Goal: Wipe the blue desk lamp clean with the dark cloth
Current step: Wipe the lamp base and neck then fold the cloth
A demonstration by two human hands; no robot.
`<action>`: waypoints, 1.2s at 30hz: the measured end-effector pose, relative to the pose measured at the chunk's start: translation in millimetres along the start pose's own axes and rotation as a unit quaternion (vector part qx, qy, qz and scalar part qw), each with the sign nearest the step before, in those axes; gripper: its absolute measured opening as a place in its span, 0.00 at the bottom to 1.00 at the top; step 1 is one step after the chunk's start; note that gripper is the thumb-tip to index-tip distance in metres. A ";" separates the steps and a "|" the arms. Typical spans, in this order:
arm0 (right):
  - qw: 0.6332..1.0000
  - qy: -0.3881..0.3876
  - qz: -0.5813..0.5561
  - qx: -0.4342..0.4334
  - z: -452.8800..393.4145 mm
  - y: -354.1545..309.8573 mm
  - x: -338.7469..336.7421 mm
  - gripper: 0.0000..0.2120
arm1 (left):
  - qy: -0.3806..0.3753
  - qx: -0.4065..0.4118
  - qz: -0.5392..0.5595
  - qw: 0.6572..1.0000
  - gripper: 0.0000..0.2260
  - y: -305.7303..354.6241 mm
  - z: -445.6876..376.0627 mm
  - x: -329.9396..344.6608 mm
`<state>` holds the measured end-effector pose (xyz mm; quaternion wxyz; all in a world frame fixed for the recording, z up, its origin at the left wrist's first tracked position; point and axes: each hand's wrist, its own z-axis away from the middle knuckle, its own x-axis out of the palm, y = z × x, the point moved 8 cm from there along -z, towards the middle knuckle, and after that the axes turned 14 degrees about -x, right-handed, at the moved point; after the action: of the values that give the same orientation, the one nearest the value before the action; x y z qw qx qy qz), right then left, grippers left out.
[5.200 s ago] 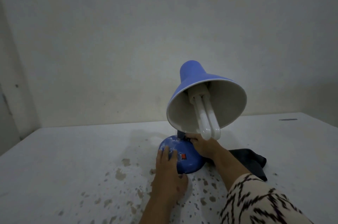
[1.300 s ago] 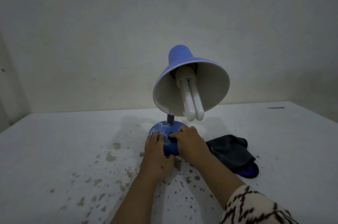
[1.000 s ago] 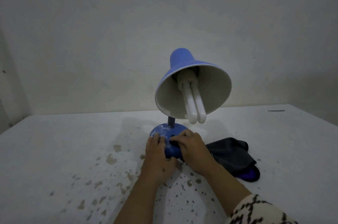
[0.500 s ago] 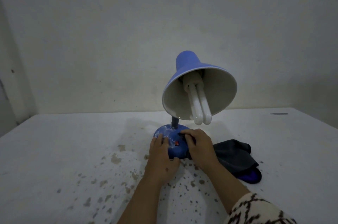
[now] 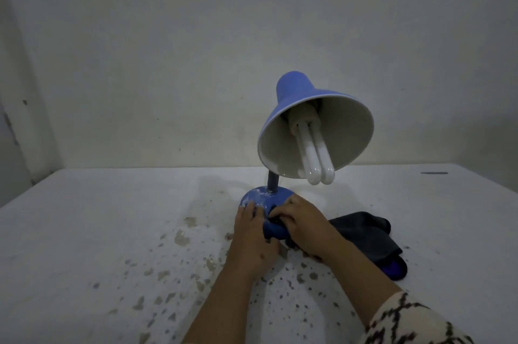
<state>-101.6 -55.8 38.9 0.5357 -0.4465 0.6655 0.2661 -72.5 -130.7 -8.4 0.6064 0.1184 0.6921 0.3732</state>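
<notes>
the blue lamp [image 5: 294,119] stands on the tabletop [image 5: 98,231]. left hand [image 5: 252,240] lies flat against its base; right hand [image 5: 304,227] pinches the dark cloth [image 5: 364,237] against the base.

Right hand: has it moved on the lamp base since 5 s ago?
Yes. The right hand was at the base's far right side by the neck; now it lies over the front of the lamp base, closer to the left hand.

Dim, flat light; soft shadows
</notes>
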 end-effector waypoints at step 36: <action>0.990 0.065 -0.092 0.088 19.5 30.0 -24.7 0.13 | 0.026 0.007 0.018 0.999 0.30 0.6 -2.4 -0.6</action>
<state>-118.1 -18.1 53.1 0.5506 -0.4733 0.6760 0.1258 -74.7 -131.5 -7.6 0.5806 0.1253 0.7081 0.3820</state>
